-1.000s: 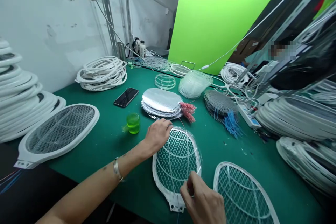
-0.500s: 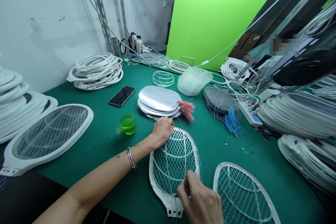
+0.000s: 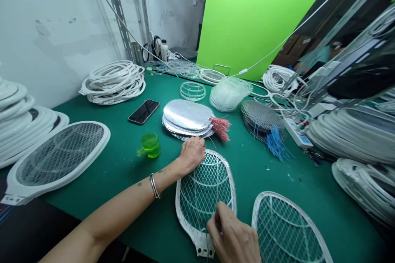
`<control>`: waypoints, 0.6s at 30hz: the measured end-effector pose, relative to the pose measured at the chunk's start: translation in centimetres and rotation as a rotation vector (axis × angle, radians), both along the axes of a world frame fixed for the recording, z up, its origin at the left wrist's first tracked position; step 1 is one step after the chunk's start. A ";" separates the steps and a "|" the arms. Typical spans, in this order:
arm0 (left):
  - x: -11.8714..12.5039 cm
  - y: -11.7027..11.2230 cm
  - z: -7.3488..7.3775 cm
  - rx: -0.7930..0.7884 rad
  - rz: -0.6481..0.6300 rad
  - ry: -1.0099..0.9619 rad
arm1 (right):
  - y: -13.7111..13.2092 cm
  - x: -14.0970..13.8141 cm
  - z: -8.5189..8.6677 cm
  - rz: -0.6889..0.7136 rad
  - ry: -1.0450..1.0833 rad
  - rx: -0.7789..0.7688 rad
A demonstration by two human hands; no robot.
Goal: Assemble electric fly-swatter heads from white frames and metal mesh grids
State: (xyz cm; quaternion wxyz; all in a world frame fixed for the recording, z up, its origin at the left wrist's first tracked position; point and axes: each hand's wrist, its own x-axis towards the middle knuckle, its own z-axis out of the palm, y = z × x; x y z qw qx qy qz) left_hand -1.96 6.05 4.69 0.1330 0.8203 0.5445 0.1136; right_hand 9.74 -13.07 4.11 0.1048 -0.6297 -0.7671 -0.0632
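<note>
Head view: the right hand's fingers pinch narrowly at the lower mesh of a white fly-swatter frame; whether they hold a wire, I cannot tell. The left hand, curled, sits at the frame's top rim. The frame lies flat, its long axis running from 12 to 6 o'clock, handle end toward 6. A strip of green tabletop separates it from a second swatter frame at 4 o'clock. A stack of foil mesh discs lies just past the left hand at 12 o'clock.
</note>
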 end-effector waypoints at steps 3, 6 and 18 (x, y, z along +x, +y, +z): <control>0.1 0.0 -0.2 0.009 -0.005 0.004 | 0.0 0.1 0.0 0.008 -0.001 -0.005; 0.2 0.0 -0.3 0.015 -0.005 0.013 | 0.0 0.4 -0.3 0.011 0.002 -0.037; 0.2 0.2 -0.1 0.044 -0.055 0.054 | 1.2 2.2 2.9 -0.024 0.398 -0.236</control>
